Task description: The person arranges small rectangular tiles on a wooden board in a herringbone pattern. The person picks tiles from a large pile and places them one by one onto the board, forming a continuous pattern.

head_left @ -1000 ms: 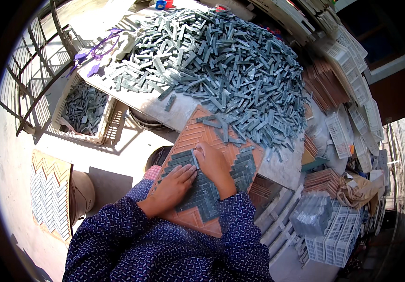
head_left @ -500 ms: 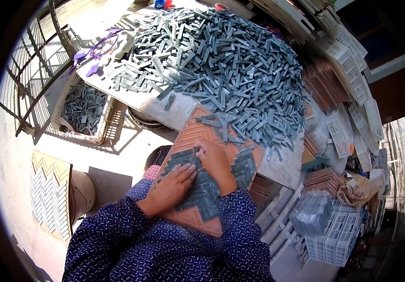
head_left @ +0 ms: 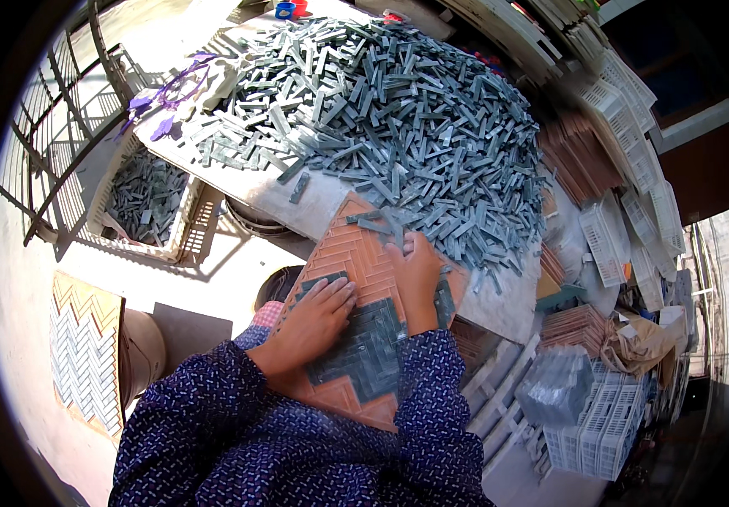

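Note:
An orange herringbone mould tray [head_left: 363, 253] leans from my lap against the table edge. Grey stone strips [head_left: 373, 342] fill its middle part in a zigzag. My left hand [head_left: 313, 321] lies flat on the tray, fingers spread over the grey strips at its left side. My right hand [head_left: 417, 275] rests palm down on the tray's upper right, fingers toward the big heap of loose grey strips [head_left: 415, 118] on the white table [head_left: 318, 207]. Neither hand visibly grips a strip.
A white crate [head_left: 149, 198] with more grey strips stands on the floor at left. A finished herringbone panel [head_left: 85, 351] lies on a round stool lower left. Stacked white baskets [head_left: 597, 427] and orange trays [head_left: 580, 156] crowd the right side.
Both hands stay pressed on the tray; the right hand has shifted slightly up toward the heap. Little else has moved.

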Demonstrator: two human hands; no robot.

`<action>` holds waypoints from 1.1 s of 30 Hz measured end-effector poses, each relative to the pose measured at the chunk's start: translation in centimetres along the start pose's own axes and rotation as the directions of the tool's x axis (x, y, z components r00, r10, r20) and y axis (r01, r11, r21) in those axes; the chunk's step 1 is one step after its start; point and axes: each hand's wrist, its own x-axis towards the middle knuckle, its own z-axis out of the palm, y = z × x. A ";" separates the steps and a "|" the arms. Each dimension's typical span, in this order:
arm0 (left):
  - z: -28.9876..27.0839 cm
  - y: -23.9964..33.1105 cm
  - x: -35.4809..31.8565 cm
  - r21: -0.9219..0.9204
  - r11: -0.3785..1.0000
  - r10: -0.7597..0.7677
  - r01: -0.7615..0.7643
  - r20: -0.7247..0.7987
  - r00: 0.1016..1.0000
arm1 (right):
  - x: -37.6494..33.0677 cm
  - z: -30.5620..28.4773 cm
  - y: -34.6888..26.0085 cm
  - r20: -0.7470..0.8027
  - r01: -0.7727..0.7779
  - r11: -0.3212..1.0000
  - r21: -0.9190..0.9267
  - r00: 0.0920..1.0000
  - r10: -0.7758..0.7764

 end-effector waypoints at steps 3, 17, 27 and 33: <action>0.3 -0.3 0.3 0.000 1.000 0.009 -0.009 0.018 1.000 | 0.7 0.1 0.9 0.058 -0.052 0.998 0.033 0.997 0.050; -1.6 -7.6 9.3 -0.124 0.991 -0.096 0.056 -0.344 0.934 | -3.0 -1.5 -4.4 0.512 -0.259 0.940 0.221 0.852 0.114; -0.9 -7.4 11.2 -0.054 0.999 -0.012 -0.002 -0.267 0.964 | -3.2 -0.5 -3.6 0.468 0.182 0.983 -0.020 0.871 -0.152; -0.8 -7.6 8.6 -0.229 0.959 -0.237 0.170 -0.307 0.922 | -1.6 -1.3 -2.4 0.343 0.065 0.996 0.054 0.936 -0.080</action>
